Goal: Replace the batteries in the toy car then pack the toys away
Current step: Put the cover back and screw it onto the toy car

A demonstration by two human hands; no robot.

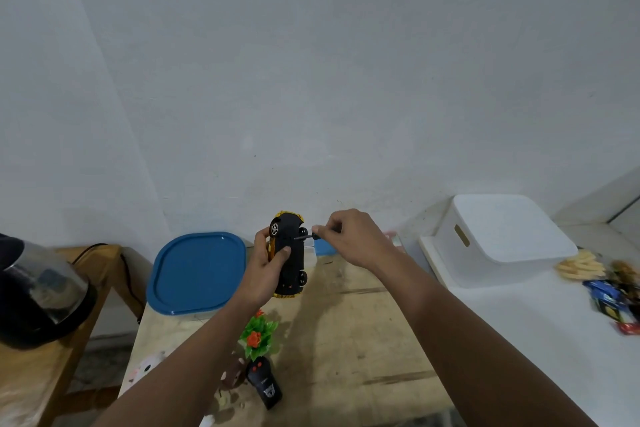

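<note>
My left hand point(268, 265) grips a yellow toy car point(290, 253), held up above the wooden table point(346, 340) with its black underside turned toward me. My right hand point(349, 236) pinches a small screwdriver point(306, 237); its tip touches the car's underside near the upper wheels. A black remote control point(265, 385) with red buttons lies on the table near me.
A blue lid point(197, 274) lies at the table's far left. A white bin point(498, 232) sits upside down on the white counter to the right, with small toys point(609, 291) beside it. A plastic flower point(258, 336), a plush toy point(147, 369) and a kettle point(38, 291) stand left.
</note>
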